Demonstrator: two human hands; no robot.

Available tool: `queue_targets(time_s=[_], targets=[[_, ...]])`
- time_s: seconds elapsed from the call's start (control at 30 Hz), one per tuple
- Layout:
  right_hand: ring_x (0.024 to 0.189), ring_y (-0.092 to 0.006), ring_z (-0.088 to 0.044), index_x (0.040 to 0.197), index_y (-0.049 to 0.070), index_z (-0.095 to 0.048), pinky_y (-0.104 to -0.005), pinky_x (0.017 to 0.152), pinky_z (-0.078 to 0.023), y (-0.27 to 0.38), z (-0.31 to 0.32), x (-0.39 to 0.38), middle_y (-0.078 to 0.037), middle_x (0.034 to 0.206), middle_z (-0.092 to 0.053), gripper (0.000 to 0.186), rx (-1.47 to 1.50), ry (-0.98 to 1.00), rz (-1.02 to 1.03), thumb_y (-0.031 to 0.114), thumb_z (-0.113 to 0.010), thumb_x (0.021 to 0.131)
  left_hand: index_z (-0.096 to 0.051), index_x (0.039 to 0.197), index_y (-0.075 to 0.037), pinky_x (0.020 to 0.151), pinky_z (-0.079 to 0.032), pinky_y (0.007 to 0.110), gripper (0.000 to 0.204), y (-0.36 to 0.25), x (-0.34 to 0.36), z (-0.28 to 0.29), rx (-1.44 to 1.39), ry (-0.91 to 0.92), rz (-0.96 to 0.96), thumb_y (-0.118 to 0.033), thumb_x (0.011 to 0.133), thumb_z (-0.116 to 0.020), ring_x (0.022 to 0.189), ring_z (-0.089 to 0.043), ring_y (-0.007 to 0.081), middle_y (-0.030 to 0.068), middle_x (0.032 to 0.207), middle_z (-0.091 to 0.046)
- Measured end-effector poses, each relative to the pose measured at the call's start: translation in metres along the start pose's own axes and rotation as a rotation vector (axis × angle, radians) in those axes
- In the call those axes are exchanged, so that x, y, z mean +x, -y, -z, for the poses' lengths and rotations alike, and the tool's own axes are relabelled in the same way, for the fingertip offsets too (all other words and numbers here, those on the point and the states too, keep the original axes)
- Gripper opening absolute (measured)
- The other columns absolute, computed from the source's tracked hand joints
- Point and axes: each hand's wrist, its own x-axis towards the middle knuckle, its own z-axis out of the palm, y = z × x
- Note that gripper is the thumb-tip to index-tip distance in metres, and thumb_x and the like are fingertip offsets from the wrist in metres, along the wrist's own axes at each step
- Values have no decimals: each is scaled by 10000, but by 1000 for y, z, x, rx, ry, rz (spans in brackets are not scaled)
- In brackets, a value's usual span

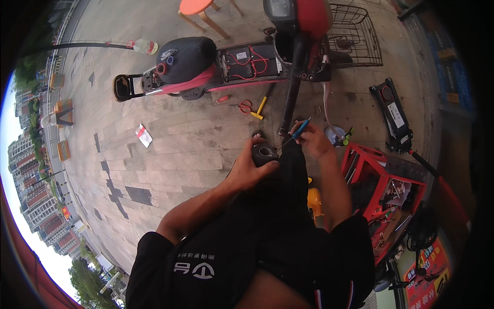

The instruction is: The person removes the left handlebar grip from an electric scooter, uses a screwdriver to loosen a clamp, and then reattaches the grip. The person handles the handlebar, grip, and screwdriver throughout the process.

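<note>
Black round hollow-centred part (265, 152) sits clasped in your left hand (250, 167) near your black-clothed legs (293, 170), so brace it firmly and guide the slim blue-handled tool (301, 129), pinched in your right hand (316, 141), lightly.

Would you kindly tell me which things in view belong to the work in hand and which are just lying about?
In the work, as it appears:
- black round part, in the left hand
- blue-handled tool, in the right hand
- probably the opened-up scooter

Seemingly just lying about:
- yellow-headed hammer
- red-handled scissors
- white-and-red packet
</note>
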Motion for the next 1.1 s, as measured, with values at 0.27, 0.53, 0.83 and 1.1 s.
queue_targets(time_s=[0.27,0.53,0.83,1.1], targets=[[951,-158,-561,1135,-2,-544,-273,771,-451,3,-114,-68,-80,1081,-570,301,-400,-40,383,-7,-556,834,-415,1264,-20,751,-491,289,752,54,-7,102,-417,234,-306,-460,744,-734,855,-582,159,108,1052,-588],[737,-221,-564,976,69,-622,-303,663,-457,31,-269,-110,-72,940,-616,324,-1427,-57,830,11,-683,663,-453,1199,-20,583,-474,300,605,69,-39,143,-814,420,-314,-540,890,-480,630,-574,187,116,945,-590],[815,-274,-555,881,54,-588,-359,698,-462,45,-346,-115,-110,945,-611,291,-1709,56,986,-48,-608,609,-474,1195,-83,544,-459,326,652,79,-43,163,-991,510,-252,-640,861,-418,588,-550,222,125,875,-578],[827,-204,-537,849,18,-511,-305,719,-428,22,-341,-105,-148,857,-585,61,-945,-105,962,26,-521,789,-509,1110,-54,530,-399,344,664,80,-38,186,-1551,650,-285,-653,858,-372,578,-507,228,122,758,-539]])
